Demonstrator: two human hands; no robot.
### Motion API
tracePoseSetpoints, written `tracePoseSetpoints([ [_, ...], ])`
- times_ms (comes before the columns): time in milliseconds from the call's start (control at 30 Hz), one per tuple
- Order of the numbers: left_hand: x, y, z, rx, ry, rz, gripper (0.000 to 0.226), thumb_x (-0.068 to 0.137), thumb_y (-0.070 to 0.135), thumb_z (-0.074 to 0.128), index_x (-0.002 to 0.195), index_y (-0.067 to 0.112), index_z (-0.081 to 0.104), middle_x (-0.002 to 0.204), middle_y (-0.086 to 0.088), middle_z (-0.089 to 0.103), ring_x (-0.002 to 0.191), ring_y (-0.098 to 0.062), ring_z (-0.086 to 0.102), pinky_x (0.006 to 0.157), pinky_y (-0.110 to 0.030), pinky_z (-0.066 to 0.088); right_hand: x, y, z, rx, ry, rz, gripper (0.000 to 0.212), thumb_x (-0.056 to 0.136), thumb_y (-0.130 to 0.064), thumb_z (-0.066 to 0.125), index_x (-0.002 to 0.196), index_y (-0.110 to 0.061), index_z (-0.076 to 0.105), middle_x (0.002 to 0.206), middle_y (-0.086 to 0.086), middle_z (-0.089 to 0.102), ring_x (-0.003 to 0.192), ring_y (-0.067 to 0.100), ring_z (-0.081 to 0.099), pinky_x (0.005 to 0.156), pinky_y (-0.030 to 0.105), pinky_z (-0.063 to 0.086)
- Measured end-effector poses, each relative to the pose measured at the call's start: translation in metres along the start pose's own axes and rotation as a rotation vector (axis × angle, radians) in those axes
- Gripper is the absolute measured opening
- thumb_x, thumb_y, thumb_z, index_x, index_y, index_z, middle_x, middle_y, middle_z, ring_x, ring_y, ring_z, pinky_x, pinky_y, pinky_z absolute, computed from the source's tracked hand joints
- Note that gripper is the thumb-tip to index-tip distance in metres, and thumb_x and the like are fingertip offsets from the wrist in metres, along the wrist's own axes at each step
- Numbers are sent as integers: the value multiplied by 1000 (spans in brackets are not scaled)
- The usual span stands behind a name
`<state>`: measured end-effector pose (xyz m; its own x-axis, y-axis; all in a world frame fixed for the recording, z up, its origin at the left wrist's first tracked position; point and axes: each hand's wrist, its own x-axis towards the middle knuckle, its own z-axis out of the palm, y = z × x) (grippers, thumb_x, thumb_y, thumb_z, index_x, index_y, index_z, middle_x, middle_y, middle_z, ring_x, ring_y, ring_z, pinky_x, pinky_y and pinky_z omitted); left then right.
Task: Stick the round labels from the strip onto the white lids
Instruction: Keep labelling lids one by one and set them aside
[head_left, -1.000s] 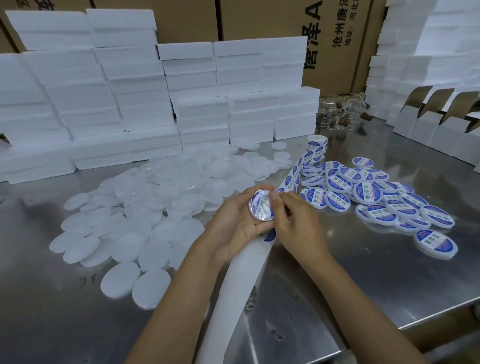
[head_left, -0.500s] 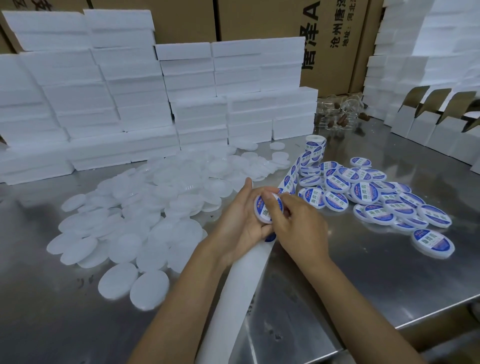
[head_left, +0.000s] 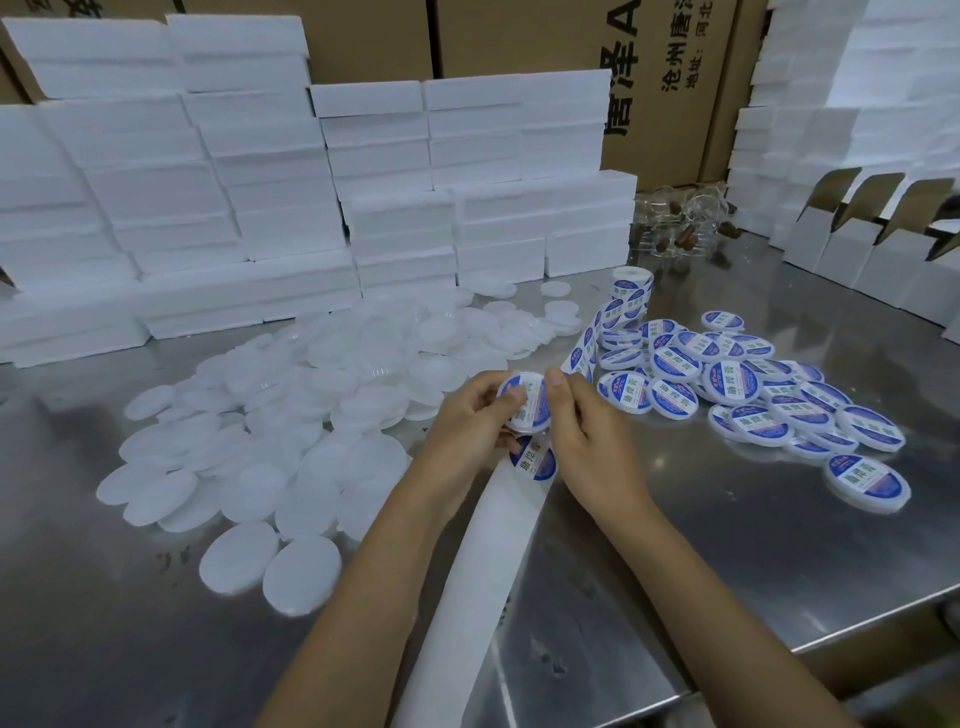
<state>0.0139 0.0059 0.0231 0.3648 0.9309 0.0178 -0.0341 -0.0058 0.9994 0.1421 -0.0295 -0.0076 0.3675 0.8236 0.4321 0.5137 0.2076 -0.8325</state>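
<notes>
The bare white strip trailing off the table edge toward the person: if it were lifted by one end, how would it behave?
Probably floppy: the white strip already bends from the hands down over the table edge without holding shape. Likely very light, being thin backing with one label left near its top. Its glossy look suggests that it would slide easily on the steel.

The right hand (head_left: 592, 447) has shifted its thumb off the label (head_left: 531, 408) face to the lid's (head_left: 522, 428) right edge.
</notes>
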Motion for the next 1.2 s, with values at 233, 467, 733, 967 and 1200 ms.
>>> tracePoseSetpoints([
  [233,-2,2,-3,-162,75,7,24,95,3,65,119,4,66,102,-15,76,91,-26,76,79,-33,63,-2,4,1,-240,-58,-1,55,85,-83,34,80,-28,43,66,-8,57,63,6,56,57,31,44],
  [467,-4,6,-1,-154,45,35,24,96,4,65,118,13,71,101,-14,76,89,-29,77,77,-34,63,-1,2,-2,-346,0,-61,50,98,-58,24,81,-18,49,66,-2,58,64,19,57,62,41,48],
  [733,-7,9,-1,-60,102,50,21,90,7,75,107,3,64,89,-13,78,71,-25,76,57,-24,59,0,1,-3,-178,-3,-36,43,105,-41,35,93,-12,65,69,1,62,69,22,59,66,44,49],
  [967,-5,6,-1,-122,200,116,22,89,7,75,104,3,60,84,-14,77,73,-30,77,63,-29,61,-2,1,1,-233,-88,-9,49,97,-62,42,71,-19,43,58,-4,53,58,14,53,56,35,42],
  [1200,-5,7,-2,-91,199,106,24,89,17,77,88,5,56,85,-13,78,75,-29,77,58,-27,61,0,2,-1,-206,-12,-55,43,106,-36,37,64,-29,36,54,-6,44,53,11,42,57,33,32],
])
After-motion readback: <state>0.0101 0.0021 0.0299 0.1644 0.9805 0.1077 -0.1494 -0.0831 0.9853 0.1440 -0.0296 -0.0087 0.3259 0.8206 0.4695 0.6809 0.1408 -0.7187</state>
